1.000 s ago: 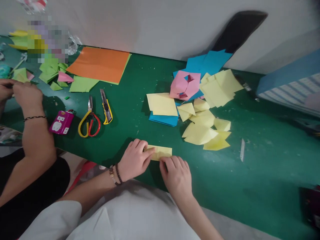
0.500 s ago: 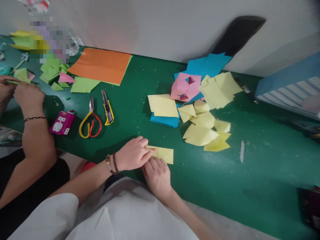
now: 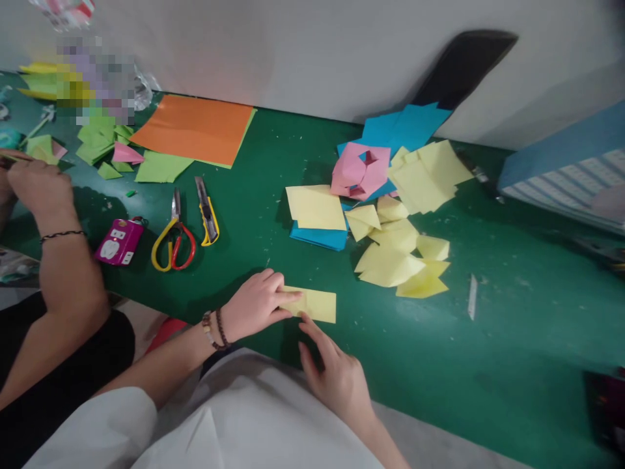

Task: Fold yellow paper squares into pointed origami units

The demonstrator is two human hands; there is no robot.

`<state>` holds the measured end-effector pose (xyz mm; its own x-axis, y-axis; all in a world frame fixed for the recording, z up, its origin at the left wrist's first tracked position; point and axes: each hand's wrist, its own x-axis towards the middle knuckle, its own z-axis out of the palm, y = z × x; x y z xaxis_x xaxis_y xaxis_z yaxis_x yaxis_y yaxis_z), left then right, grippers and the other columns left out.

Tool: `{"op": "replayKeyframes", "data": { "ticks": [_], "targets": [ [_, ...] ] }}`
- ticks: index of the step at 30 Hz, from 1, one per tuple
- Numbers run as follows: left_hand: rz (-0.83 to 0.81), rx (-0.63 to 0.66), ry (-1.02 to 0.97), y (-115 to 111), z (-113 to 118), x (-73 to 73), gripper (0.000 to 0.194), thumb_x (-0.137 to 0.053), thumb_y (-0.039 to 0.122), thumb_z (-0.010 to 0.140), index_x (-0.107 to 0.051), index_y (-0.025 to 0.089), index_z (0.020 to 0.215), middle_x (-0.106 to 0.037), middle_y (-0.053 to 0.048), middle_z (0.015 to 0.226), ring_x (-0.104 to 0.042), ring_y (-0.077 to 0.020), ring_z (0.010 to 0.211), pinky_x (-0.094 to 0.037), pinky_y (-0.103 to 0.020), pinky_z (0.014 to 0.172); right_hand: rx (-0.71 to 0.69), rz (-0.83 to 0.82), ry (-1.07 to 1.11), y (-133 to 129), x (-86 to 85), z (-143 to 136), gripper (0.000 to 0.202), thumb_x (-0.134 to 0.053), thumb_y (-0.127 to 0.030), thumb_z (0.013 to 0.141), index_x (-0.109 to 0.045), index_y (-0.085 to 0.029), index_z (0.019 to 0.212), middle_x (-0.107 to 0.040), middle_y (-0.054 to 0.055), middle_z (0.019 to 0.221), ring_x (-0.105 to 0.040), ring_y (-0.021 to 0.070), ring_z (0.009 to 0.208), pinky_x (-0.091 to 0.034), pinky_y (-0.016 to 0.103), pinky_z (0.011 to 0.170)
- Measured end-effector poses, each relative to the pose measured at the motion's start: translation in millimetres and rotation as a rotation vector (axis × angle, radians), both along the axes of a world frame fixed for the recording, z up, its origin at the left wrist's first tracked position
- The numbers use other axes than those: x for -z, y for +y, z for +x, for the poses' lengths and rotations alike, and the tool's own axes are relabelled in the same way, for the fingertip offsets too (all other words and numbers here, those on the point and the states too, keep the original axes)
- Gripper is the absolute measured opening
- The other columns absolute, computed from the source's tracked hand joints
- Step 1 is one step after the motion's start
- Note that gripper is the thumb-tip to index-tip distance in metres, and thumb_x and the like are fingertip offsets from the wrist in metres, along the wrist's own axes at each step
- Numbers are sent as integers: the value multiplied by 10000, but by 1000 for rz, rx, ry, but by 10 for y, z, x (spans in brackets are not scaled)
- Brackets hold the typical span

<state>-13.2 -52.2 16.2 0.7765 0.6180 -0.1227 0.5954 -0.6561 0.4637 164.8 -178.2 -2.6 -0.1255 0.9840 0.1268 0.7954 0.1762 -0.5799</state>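
Note:
A folded strip of pale yellow paper (image 3: 319, 306) lies flat near the table's front edge. My left hand (image 3: 256, 303) holds its left end down, index finger stretched along the top and thumb at the near edge; the remaining fingers are curled. My right hand (image 3: 339, 378) is at the near side of the strip, fingers apart, with its index fingertip at the paper's lower edge. Behind the strip, a yellow sheet (image 3: 315, 207) rests on folded blue paper (image 3: 319, 236). Several folded yellow pieces (image 3: 390, 260) lie to the right of these.
Scissors (image 3: 174, 234), a yellow utility knife (image 3: 208, 212) and a purple box (image 3: 120, 242) lie to the left. A pink paper model (image 3: 361, 170) sits at the back, near blue sheets (image 3: 407, 127). Orange paper (image 3: 195, 130) is back left. A co-worker's hands (image 3: 39, 185) work at far left.
My right hand has drawn back to the right and its fingers have opened out, uncovering more of the strip. My left hand stays on the paper. The co-worker's hands have shifted left.

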Motion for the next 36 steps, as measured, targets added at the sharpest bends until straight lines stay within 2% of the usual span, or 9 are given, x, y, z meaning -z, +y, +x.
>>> {"op": "replayKeyframes", "data": {
  "ticks": [4, 9, 13, 16, 20, 24, 27, 32, 36],
  "targets": [
    [-5, -6, -6, -8, -10, 22, 361, -626, 369, 887, -627, 258, 1231, -509, -37, 881, -465, -188, 845, -438, -319, 754, 112, -30, 11, -68, -46, 117, 252, -446, -228, 948, -574, -191, 1161, -724, 51, 1127, -712, 113, 628, -525, 190, 484],
    [17, 11, -29, -5, -28, 47, 344, -630, 344, 887, -633, 256, 1219, -502, -35, 872, -457, -185, 831, -441, -321, 761, 315, -109, 28, -121, -136, 394, 269, -478, -327, 944, -620, -203, 1136, -751, 40, 971, -508, 61, 353, -448, 203, 369],
    [62, 57, -102, 3, -34, 47, 301, -572, 311, 927, -632, 258, 1217, -494, -40, 889, -462, -180, 841, -451, -312, 763, 358, -82, 18, -6, -124, 499, 333, -525, -449, 912, -647, -200, 1097, -707, 41, 853, -507, 72, 409, -462, 215, 412],
    [106, 81, -165, -12, -30, 63, 298, -492, 242, 965, -625, 284, 1228, -501, -46, 912, -484, -170, 850, -462, -306, 773, 318, -50, 27, 127, -83, 458, 368, -549, -509, 882, -654, -194, 1039, -646, 28, 798, -497, 78, 443, -456, 218, 418],
    [187, 62, -234, -66, -1, 104, 384, -452, 149, 957, -581, 320, 1276, -521, -45, 960, -524, -152, 855, -485, -302, 775, 257, 34, 86, 211, -60, 345, 210, -565, -394, 900, -615, -208, 816, -604, 3, 738, -505, 82, 488, -443, 214, 447],
    [232, -142, -496, -155, 66, 60, 337, -531, 164, 928, -583, 302, 1232, -526, -56, 1102, -560, -146, 953, -520, -312, 830, 270, 263, -14, 210, -49, 292, 53, -620, -227, 870, -596, -222, 823, -646, 22, 808, -592, 130, 682, -476, 247, 592],
    [310, -263, -630, -241, 109, -4, 302, -589, 123, 880, -602, 247, 1156, -546, -73, 1175, -551, -176, 1095, -511, -341, 910, 187, 357, -146, 214, -11, 278, 114, -590, -108, 853, -616, -216, 877, -686, 38, 870, -575, 161, 749, -461, 301, 686],
    [208, -45, -262, -341, 109, 53, 263, -548, 283, 930, -605, 182, 1166, -583, -90, 1300, -486, -232, 1257, -437, -411, 1025, 36, 280, -162, 203, 38, 288, 166, -565, -104, 875, -677, -207, 941, -719, 51, 974, -525, 183, 762, -418, 328, 685],
    [146, -16, -187, -333, 81, 152, 273, -509, 343, 955, -628, 173, 1133, -591, -67, 1322, -449, -212, 1307, -357, -412, 1099, -85, 249, -90, 216, 22, 385, 183, -593, -103, 877, -696, -196, 996, -733, 45, 1022, -532, 171, 787, -419, 314, 717]
  ]
}}
